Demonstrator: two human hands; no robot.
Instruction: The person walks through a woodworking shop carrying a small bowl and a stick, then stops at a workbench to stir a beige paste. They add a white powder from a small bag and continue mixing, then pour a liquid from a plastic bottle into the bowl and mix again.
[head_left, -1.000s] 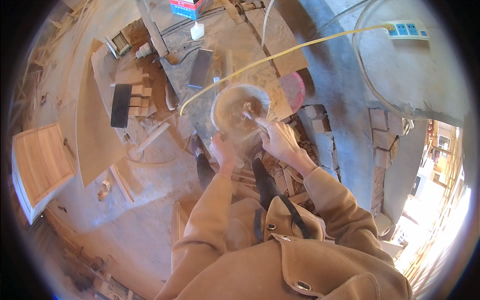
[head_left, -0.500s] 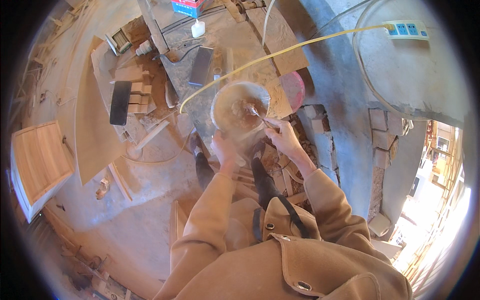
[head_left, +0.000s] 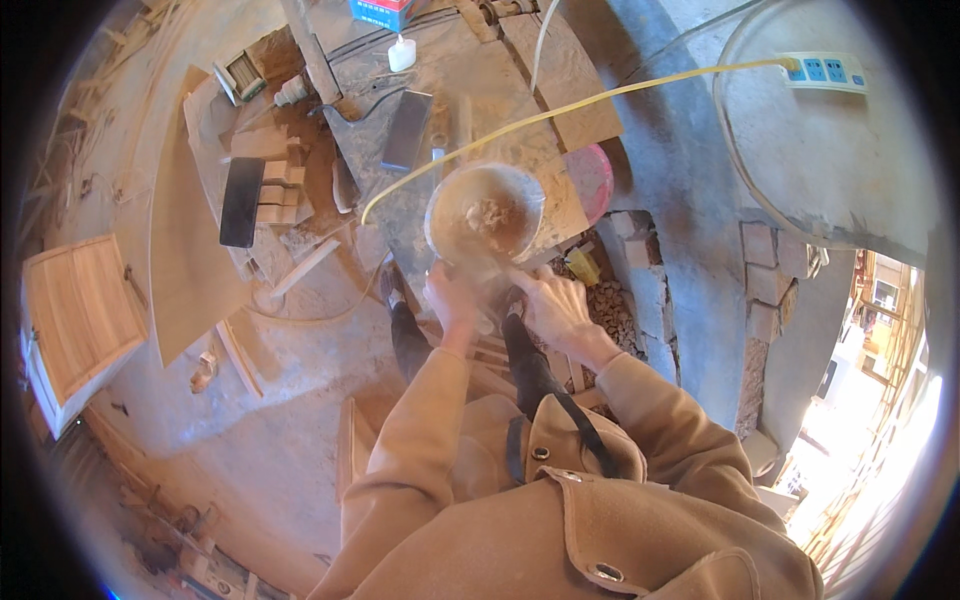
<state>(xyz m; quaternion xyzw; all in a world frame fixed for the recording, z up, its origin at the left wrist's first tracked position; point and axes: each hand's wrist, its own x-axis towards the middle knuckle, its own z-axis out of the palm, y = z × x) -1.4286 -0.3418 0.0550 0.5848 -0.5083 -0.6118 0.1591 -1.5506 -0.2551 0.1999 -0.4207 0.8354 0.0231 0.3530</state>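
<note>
A round bowl holds a brown, lumpy paste. Close to its near rim, on the left, is my left hand, its fingers curled closed; blur hides what they hold. To the right, my right hand is closed in a pinch, its index finger pointing toward the left hand. A thin-handled tool seems to be in this pinch, but blur smears it between my hands. Both hands are outside the bowl, over my knees.
A yellow cable crosses beyond the bowl to a power strip. Past it lie a dark phone and a white bottle. Another dark flat device rests on wood blocks at left. A pink round lid is right of the bowl.
My right hand has drawn back from the bowl toward me, taking the thin-handled tool out of the paste. My left hand has stayed near the rim.
</note>
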